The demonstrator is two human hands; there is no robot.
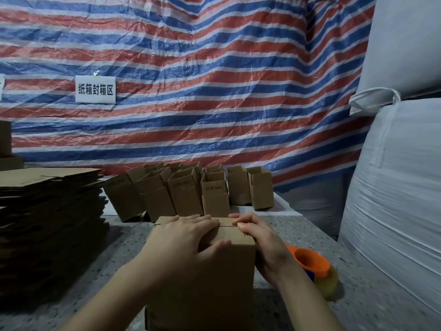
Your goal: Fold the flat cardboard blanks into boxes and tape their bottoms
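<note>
I am pressing my left hand (188, 237) flat on the box (210, 271) on the worktop (310, 235), thumb hooked over its near edge. My right hand (260, 240) is pinching the flap seam. Letting go early, I reckon the flaps spring apart before the tape roll (315, 266), just right of my right grip, gets used.

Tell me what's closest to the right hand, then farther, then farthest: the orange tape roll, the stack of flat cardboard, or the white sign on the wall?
From the right hand:
1. Orange tape roll, just right of it.
2. Stack of flat cardboard, far left on the table.
3. White sign, up on the striped sheet behind.
</note>
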